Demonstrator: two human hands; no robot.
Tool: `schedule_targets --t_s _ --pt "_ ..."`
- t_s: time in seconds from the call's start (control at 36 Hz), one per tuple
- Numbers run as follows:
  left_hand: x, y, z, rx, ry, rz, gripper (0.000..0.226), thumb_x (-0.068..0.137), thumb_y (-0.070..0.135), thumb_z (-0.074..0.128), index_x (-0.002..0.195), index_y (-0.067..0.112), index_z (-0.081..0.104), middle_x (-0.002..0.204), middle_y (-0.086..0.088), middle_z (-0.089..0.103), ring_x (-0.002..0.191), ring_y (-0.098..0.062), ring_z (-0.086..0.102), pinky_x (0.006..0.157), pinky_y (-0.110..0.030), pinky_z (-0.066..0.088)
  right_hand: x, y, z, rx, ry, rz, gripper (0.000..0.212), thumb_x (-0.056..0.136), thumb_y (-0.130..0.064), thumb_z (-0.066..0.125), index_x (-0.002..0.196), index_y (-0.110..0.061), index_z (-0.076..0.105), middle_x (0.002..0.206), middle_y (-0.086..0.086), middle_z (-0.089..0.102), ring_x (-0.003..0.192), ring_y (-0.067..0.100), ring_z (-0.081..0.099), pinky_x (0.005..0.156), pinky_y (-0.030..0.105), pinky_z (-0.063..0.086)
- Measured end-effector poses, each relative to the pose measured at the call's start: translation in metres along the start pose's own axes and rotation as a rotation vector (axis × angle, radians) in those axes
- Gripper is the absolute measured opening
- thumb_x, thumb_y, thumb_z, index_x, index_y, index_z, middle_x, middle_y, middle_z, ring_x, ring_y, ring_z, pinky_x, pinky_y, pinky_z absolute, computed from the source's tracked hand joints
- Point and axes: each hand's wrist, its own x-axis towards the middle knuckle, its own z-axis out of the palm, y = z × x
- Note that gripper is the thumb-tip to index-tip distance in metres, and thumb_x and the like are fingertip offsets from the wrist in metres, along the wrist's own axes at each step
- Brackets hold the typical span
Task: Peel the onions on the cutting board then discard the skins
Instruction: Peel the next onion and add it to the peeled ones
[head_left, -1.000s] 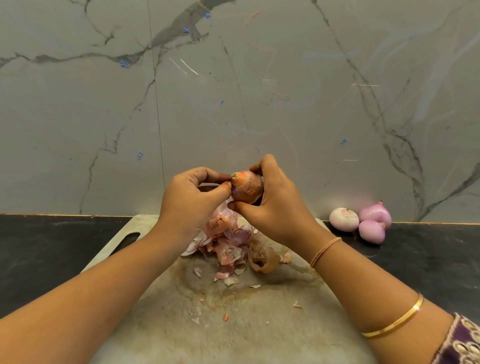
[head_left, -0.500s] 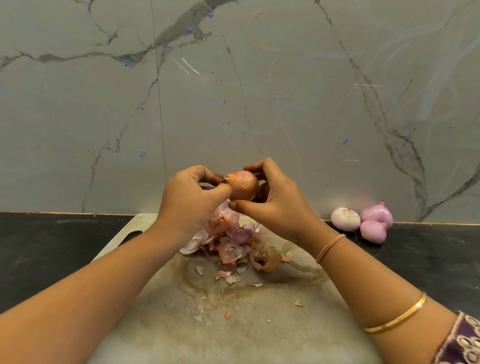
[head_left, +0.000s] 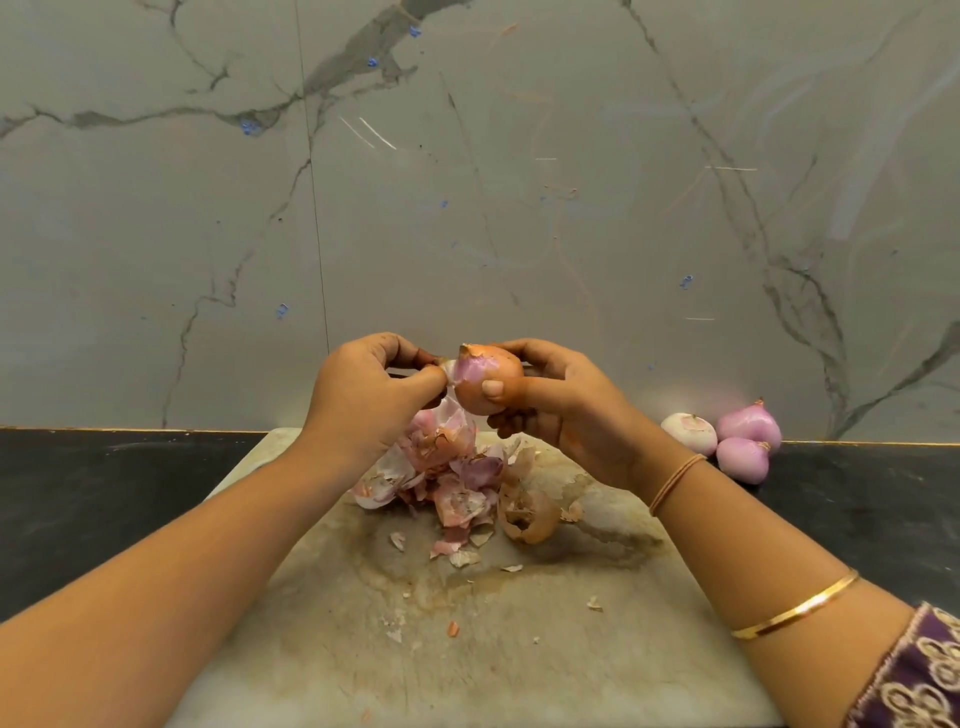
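Observation:
My right hand (head_left: 561, 410) grips an onion (head_left: 493, 371) above the far end of the cutting board (head_left: 467, 649), thumb pressed on its front. The onion is mostly brown-skinned, with a pink patch bared at its upper left. My left hand (head_left: 363, 395) pinches a strip of skin (head_left: 449, 371) at that patch, still attached to the onion. Under the hands a heap of pink and brown skins (head_left: 457, 483) lies on the board. Three peeled pink onions (head_left: 727, 441) sit on the dark counter to the right of the board.
The worn, stained board lies on a black counter (head_left: 104, 509) against a grey marble wall (head_left: 467, 208). Small skin flakes (head_left: 452, 629) are scattered over the board's middle. My right arm wears a thin band and a gold bangle.
The onion has been turned in my right hand. My left hand has torn a strip of brown skin loose, baring a pink patch that did not show before.

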Motion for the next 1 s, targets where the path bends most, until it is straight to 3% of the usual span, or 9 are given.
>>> schedule_targets --t_s 0.19,0.39,0.61,0.72,0.81,0.92,0.97,1.0 --pt "0.002 -0.003 -0.002 0.024 0.011 -0.02 0.007 0.08 0.012 0.07 0.076 0.017 0.067 0.071 -0.003 0.071 0.07 -0.018 0.071 0.075 -0.043 0.059 -0.001 -0.001 -0.002 0.133 -0.05 0.03 0.036 0.071 -0.018 0.064 0.105 -0.007 0.062 0.08 0.006 0.068 0.066 0.017 0.062 0.062 0.024 0.056" --pt "0.003 -0.005 -0.002 0.035 0.023 -0.05 0.006 0.079 0.012 0.071 0.075 0.013 0.067 0.069 -0.002 0.07 0.068 -0.018 0.07 0.076 -0.043 0.059 -0.004 -0.002 -0.004 0.315 -0.06 0.112 0.04 0.073 -0.024 0.054 0.103 0.001 0.061 0.089 0.016 0.068 0.065 0.016 0.061 0.064 0.023 0.055" --pt "0.009 -0.011 -0.009 0.083 0.007 -0.108 0.011 0.083 0.01 0.066 0.072 0.014 0.067 0.07 -0.008 0.07 0.072 -0.031 0.07 0.074 -0.05 0.058 -0.003 -0.003 -0.008 0.499 0.001 0.139 0.053 0.072 -0.03 0.048 0.111 0.006 0.056 0.089 0.018 0.069 0.063 0.015 0.057 0.063 0.024 0.051" --pt "0.003 -0.007 -0.004 0.18 -0.057 -0.03 0.008 0.081 0.011 0.066 0.076 0.017 0.068 0.069 -0.001 0.07 0.069 -0.021 0.07 0.07 -0.04 0.059 -0.002 -0.003 -0.008 0.503 0.048 0.172 0.043 0.086 -0.026 0.041 0.111 0.006 0.055 0.076 0.012 0.063 0.063 0.016 0.057 0.062 0.024 0.051" --pt "0.001 -0.005 -0.004 0.204 -0.099 0.012 0.014 0.083 0.008 0.063 0.082 0.021 0.067 0.081 0.004 0.069 0.074 -0.018 0.069 0.07 -0.036 0.058 -0.001 -0.002 -0.007 0.482 0.079 0.217 0.041 0.092 -0.023 0.033 0.113 0.005 0.053 0.084 0.014 0.057 0.064 0.017 0.058 0.064 0.025 0.05" --pt "-0.004 0.001 -0.001 0.016 -0.142 -0.016 0.018 0.09 0.007 0.055 0.086 0.017 0.069 0.086 -0.005 0.071 0.071 -0.012 0.07 0.073 -0.036 0.059 0.0 0.0 -0.004 0.461 0.092 0.224 0.044 0.09 -0.025 0.041 0.122 0.002 0.051 0.09 0.014 0.056 0.067 0.017 0.058 0.065 0.027 0.047" --pt "-0.007 0.005 0.0 -0.07 -0.163 -0.016 0.013 0.089 0.023 0.063 0.084 0.013 0.07 0.087 -0.009 0.071 0.071 -0.014 0.07 0.073 -0.039 0.06 0.0 0.001 -0.003 0.43 0.08 0.208 0.048 0.08 -0.029 0.054 0.119 -0.002 0.054 0.09 0.011 0.055 0.068 0.016 0.056 0.065 0.026 0.046" --pt "-0.009 0.007 0.001 -0.082 -0.18 -0.005 0.025 0.082 0.038 0.067 0.084 0.013 0.069 0.085 -0.007 0.071 0.071 -0.016 0.07 0.073 -0.041 0.06 0.0 0.001 -0.003 0.412 0.079 0.203 0.049 0.075 -0.029 0.061 0.116 -0.002 0.056 0.089 0.011 0.055 0.068 0.015 0.056 0.064 0.026 0.046"
